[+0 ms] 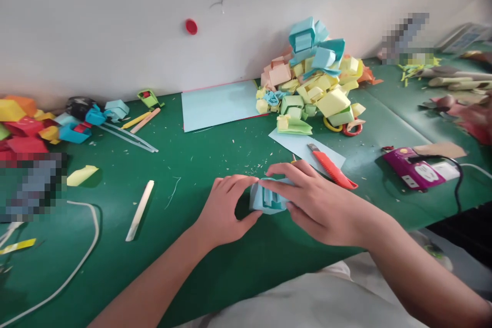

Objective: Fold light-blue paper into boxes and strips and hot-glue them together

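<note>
Between my two hands, low over the green table, is a small light-blue folded paper box [272, 204] with an opening facing up. My left hand [226, 210] grips its left end, thumb at the near side and fingers at the far side. My right hand [317, 202] holds the right end, its forefinger reaching over the top edge; the box's right part is hidden under it. Just beyond my right hand lies a red-handled utility knife [332, 166] across a light-blue paper sheet [280, 138].
A heap of folded paper pieces [321, 82] stands against the wall, with scissors [352, 128] partly under it. A large blue sheet [219, 105] lies beside it. At right is a purple power adapter [415, 169]; at left, a pale stick [140, 210], white cable [94, 230] and coloured boxes [26, 128].
</note>
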`<state>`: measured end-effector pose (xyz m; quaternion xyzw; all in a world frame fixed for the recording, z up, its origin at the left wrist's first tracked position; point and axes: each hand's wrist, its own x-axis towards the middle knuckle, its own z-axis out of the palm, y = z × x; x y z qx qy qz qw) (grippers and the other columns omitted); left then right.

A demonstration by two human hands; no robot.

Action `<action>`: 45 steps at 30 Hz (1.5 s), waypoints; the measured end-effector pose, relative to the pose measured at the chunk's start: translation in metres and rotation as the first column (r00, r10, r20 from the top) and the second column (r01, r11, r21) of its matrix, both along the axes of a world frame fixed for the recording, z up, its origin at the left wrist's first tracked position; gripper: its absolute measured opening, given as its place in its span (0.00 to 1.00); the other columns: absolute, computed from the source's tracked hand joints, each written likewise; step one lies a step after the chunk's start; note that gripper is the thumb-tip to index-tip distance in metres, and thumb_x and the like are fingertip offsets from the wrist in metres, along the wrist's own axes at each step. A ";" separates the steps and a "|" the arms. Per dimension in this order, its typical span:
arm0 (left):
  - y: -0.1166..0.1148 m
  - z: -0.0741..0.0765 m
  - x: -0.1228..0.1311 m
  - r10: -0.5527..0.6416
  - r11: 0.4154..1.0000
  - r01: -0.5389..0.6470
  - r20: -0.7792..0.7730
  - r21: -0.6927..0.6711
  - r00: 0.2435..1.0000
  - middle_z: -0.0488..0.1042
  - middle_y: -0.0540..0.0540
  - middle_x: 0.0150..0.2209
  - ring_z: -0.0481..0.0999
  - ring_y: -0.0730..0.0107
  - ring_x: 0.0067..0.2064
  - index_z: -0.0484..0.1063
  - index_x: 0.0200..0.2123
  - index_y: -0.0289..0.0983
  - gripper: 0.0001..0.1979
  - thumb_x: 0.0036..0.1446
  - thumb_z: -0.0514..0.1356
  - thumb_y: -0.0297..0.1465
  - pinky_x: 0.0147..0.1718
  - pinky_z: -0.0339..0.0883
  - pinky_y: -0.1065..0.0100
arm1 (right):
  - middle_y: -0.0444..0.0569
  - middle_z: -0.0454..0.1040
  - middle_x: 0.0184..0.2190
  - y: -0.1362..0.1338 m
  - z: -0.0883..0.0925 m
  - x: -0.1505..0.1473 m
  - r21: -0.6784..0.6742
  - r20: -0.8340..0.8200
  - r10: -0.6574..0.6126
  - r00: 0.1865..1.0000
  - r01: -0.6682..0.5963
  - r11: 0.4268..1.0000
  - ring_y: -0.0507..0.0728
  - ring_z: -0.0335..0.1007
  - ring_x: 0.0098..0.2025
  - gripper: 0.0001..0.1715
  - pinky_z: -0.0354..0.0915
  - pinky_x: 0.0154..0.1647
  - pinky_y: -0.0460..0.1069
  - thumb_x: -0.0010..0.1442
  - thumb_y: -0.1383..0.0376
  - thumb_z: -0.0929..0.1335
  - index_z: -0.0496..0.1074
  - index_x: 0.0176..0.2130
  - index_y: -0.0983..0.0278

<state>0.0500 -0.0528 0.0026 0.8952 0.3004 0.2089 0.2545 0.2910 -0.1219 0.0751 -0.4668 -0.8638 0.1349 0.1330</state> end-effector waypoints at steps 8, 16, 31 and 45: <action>0.002 -0.003 0.000 -0.046 0.999 0.046 0.059 -0.007 0.997 0.74 0.44 0.57 0.73 0.54 0.58 0.62 0.60 0.44 0.25 0.61 0.64 0.36 0.55 0.61 0.53 | 0.58 0.70 0.55 0.008 -0.001 -0.011 0.018 -0.161 -0.037 0.986 0.040 0.999 0.65 0.68 0.53 0.09 0.72 0.47 0.60 0.65 0.71 0.65 0.68 0.46 0.62; 0.003 -0.003 -0.002 -0.028 0.997 0.031 0.046 -0.065 0.999 0.73 0.43 0.59 0.72 0.51 0.60 0.63 0.61 0.45 0.26 0.61 0.63 0.36 0.57 0.61 0.51 | 0.55 0.71 0.57 0.007 -0.018 0.001 0.029 -0.273 -0.020 0.962 0.029 0.999 0.62 0.72 0.53 0.10 0.74 0.50 0.58 0.68 0.67 0.67 0.75 0.49 0.59; 0.001 -0.001 -0.002 -0.112 0.961 0.103 0.022 0.255 0.993 0.71 0.41 0.57 0.75 0.54 0.53 0.70 0.58 0.48 0.22 0.62 0.60 0.28 0.52 0.61 0.51 | 0.54 0.73 0.54 0.010 -0.017 0.008 0.017 -0.316 0.010 0.949 -0.005 1.000 0.61 0.72 0.55 0.15 0.72 0.52 0.58 0.69 0.67 0.67 0.72 0.54 0.58; 0.002 -0.007 0.002 -0.047 0.998 0.052 0.128 -0.039 0.991 0.73 0.41 0.56 0.73 0.55 0.58 0.64 0.57 0.43 0.22 0.61 0.65 0.33 0.56 0.68 0.54 | 0.54 0.76 0.54 0.017 -0.038 -0.007 0.090 -0.427 -0.003 0.904 0.047 0.995 0.61 0.75 0.53 0.07 0.74 0.53 0.61 0.69 0.65 0.70 0.76 0.47 0.59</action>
